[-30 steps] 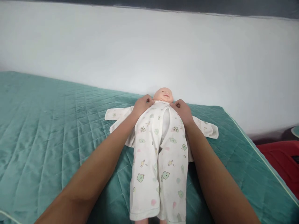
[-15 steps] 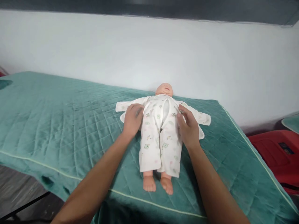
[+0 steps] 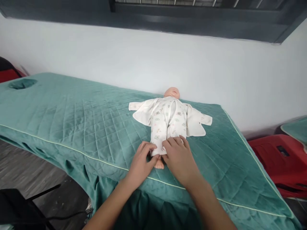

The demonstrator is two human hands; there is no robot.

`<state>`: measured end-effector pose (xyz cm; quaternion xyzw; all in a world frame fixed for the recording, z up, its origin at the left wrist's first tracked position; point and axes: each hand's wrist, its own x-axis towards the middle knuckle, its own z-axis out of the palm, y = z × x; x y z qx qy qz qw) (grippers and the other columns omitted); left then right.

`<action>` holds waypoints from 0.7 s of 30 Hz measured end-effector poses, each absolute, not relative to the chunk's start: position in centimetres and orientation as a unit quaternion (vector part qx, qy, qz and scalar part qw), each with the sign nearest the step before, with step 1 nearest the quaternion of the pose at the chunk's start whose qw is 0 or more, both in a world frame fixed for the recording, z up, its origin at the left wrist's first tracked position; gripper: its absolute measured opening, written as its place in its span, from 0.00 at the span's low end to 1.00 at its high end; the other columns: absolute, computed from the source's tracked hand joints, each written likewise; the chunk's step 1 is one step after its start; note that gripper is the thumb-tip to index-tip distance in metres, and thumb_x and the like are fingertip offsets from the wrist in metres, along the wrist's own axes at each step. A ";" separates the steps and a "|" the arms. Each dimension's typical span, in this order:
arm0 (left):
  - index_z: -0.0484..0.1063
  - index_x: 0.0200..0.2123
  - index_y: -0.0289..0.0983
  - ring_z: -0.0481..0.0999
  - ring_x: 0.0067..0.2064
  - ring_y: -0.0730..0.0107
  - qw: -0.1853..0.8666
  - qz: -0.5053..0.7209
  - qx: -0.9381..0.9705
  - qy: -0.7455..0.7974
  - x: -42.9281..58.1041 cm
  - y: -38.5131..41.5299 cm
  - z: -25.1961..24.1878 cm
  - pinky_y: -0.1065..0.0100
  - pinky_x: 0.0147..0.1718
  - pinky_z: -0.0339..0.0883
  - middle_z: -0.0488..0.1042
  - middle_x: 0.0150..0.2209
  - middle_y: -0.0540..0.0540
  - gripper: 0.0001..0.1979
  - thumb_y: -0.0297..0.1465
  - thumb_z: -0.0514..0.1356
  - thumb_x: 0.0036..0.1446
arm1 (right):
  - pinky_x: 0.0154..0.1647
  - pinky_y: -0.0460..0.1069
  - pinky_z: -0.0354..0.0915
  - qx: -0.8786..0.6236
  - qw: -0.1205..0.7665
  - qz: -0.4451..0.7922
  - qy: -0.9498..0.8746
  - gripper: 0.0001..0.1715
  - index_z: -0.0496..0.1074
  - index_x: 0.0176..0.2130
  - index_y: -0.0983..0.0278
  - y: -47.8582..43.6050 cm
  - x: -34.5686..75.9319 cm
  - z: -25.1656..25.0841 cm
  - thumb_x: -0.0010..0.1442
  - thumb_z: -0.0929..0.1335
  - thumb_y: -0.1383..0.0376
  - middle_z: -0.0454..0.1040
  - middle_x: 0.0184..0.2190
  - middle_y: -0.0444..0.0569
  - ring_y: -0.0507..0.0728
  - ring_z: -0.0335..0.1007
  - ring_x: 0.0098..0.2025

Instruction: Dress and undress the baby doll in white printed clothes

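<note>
A baby doll [image 3: 172, 92] lies on its back, head toward the wall. It wears white printed trousers [image 3: 158, 127], pulled up high over its torso. A white long-sleeved baby shirt [image 3: 195, 123] spreads out on both sides, its front flaps lying open on the cover. At the cuff of the trouser leg on the left, my left hand [image 3: 141, 161] pinches the outer edge between thumb and fingers. My right hand [image 3: 178, 158] grips the inner edge of that same cuff and hides the other leg's lower end. One bare doll foot [image 3: 159, 164] shows below the cuff.
A green quilted cover [image 3: 96, 127] with pale piping drapes the bed, which has a face hole [image 3: 22, 83] at its far left. Behind stands a white wall [image 3: 144, 60]. A red chair [image 3: 278, 159] is at the right, a black object [image 3: 19, 207] at lower left.
Both hands have moved from the sides of the doll's waist down to one trouser cuff. The shirt flaps now lie spread wider. The camera view has shifted.
</note>
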<state>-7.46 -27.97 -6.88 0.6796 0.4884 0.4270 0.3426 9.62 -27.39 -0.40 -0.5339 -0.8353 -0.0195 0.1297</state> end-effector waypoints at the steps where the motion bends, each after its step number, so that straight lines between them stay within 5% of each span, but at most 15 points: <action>1: 0.70 0.43 0.46 0.72 0.44 0.62 0.341 0.425 0.681 0.488 -7.5 -27.9 -6.8 0.59 0.46 0.70 0.71 0.43 0.45 0.09 0.30 0.58 0.59 | 0.60 0.65 0.58 -0.534 0.131 -0.027 -0.835 0.07 0.69 0.33 0.59 -27.3 9.4 -0.4 0.58 0.67 0.72 0.75 0.39 0.53 0.65 0.68 0.46; 9: 0.68 0.40 0.45 0.71 0.45 0.60 0.290 0.427 0.695 0.500 -6.9 -28.4 -5.7 0.58 0.45 0.68 0.71 0.40 0.46 0.05 0.30 0.57 0.60 | 0.61 0.59 0.56 -0.475 0.198 -0.015 -0.858 0.09 0.71 0.38 0.59 -28.8 8.9 0.5 0.63 0.64 0.72 0.73 0.36 0.47 0.59 0.67 0.42; 16: 0.67 0.33 0.44 0.73 0.37 0.64 0.325 0.450 0.661 0.505 -7.0 -28.8 -5.4 0.62 0.39 0.68 0.72 0.33 0.50 0.07 0.36 0.54 0.65 | 0.43 0.56 0.59 -0.585 0.195 -0.004 -0.787 0.04 0.68 0.37 0.59 -29.7 8.9 -1.2 0.62 0.68 0.69 0.74 0.37 0.48 0.62 0.68 0.41; 21: 0.67 0.33 0.44 0.73 0.36 0.65 0.322 0.445 0.666 0.504 -7.0 -29.0 -5.3 0.63 0.39 0.67 0.72 0.33 0.50 0.09 0.38 0.53 0.66 | 0.41 0.55 0.56 -0.603 0.205 0.005 -0.771 0.07 0.70 0.38 0.59 -29.9 8.6 -2.5 0.63 0.66 0.71 0.76 0.36 0.47 0.62 0.68 0.42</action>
